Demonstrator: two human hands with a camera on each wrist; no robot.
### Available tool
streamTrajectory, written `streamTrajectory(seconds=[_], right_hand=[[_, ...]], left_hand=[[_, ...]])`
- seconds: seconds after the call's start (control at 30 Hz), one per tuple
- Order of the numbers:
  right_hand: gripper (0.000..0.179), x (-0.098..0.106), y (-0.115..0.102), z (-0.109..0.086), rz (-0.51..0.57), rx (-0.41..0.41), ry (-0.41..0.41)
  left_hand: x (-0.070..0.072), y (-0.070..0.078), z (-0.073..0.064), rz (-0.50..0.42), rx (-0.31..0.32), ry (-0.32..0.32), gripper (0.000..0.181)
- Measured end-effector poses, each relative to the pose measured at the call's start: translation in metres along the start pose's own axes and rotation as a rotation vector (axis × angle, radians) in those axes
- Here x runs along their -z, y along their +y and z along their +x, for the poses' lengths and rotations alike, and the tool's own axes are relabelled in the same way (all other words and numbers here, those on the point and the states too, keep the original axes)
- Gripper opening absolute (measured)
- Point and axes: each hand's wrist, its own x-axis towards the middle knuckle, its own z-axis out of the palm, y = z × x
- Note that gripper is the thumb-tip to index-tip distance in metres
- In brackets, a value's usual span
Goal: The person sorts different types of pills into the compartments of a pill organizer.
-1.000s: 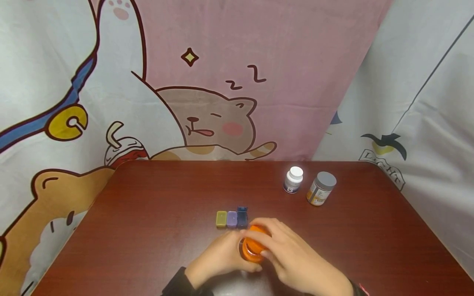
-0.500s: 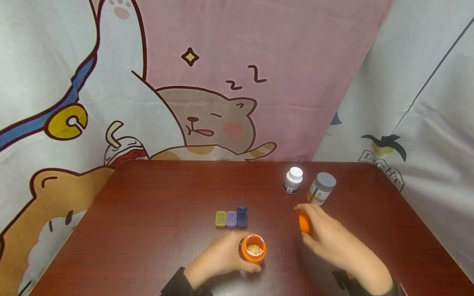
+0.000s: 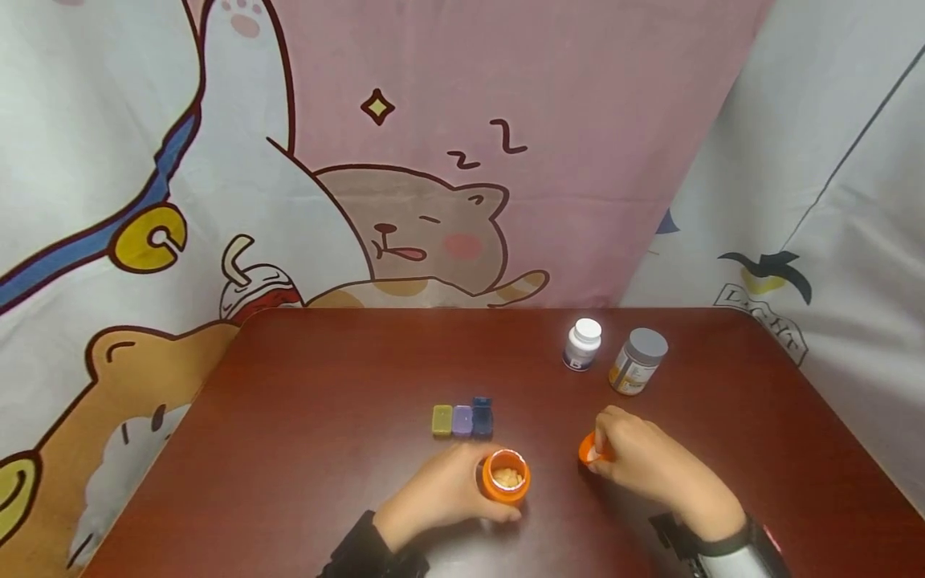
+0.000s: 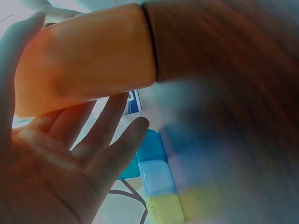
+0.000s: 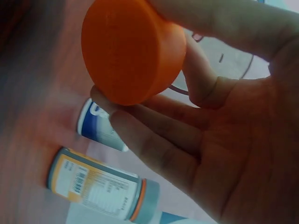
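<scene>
My left hand (image 3: 451, 486) grips an orange pill bottle (image 3: 516, 496) that stands upright with its mouth uncovered; pale tablets (image 3: 507, 478) show inside. In the left wrist view the bottle (image 4: 88, 60) lies between thumb and fingers. To the right, my right hand (image 3: 643, 457) pinches the bottle's orange cap (image 3: 587, 449), held tilted low over the table. The right wrist view shows the cap's flat top (image 5: 121, 51) with fingers around its side. Just beyond the left hand sits a small pill organizer (image 3: 462, 421) with yellow, lilac and dark blue compartments; the dark blue lid (image 3: 482, 401) stands raised.
Toward the back right of the brown table (image 3: 347, 369) stand a white pill bottle (image 3: 582, 345) and a larger jar with a grey lid (image 3: 638, 361), both capped. A cartoon-printed cloth (image 3: 578, 160) hangs behind the table.
The right hand has lifted the orange cap off the bottle and carried it right, then turned it and lowered it toward the table. The left hand keeps holding the bottle. The head view shifted slightly.
</scene>
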Motion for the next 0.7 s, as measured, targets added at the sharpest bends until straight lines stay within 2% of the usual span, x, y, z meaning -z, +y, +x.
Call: streamTrajectory(seconds=[0.3, 0.57, 0.63, 0.7], right_hand=[[0.038, -0.014, 0.005, 0.004, -0.004, 0.026, -0.063], [0.042, -0.015, -0.001, 0.005, -0.114, -0.112, -0.129], [0.043, -0.016, -0.001, 0.004, -0.128, -0.138, -0.132], [0.046, -0.017, -0.002, 0.003, -0.139, -0.136, -0.125]], left_hand=[[0.0, 0.0, -0.001, 0.001, -0.008, 0.005, 0.05], [0.0, 0.003, -0.001, 0.011, -0.004, 0.009, 0.049], [-0.001, 0.004, -0.002, 0.063, -0.01, 0.008, 0.051], [-0.001, 0.007, -0.006, 0.154, -0.024, -0.002, 0.056]])
